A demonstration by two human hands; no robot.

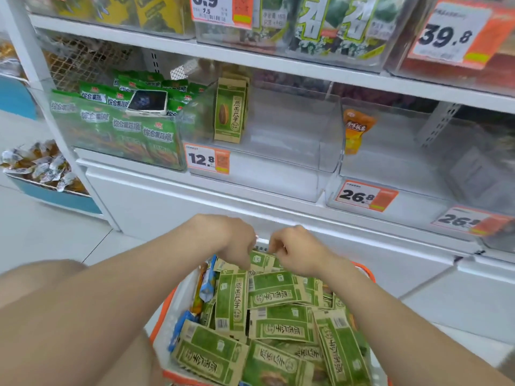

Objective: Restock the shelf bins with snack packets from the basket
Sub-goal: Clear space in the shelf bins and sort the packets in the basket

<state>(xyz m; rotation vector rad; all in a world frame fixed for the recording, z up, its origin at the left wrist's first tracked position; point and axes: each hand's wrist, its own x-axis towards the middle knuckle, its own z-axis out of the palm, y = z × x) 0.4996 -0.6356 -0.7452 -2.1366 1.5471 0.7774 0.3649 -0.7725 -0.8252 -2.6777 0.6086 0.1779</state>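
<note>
Orange-rimmed white basket [167,305]: both hands, left hand [237,243] and right hand [295,252], pinch green-and-tan paper packets [262,260]; next, lift to the clear plastic bin [278,162].

1. The fingertips of the left hand [237,243] and right hand [292,250] curl down out of sight among the green packets [276,293], so any grip is unclear.
2. The basket [167,310] is cut off by the bottom edge.
3. The top-shelf bins [334,29] are cropped above.
4. Small print on the price tag [207,158] is too blurred to read.
</note>
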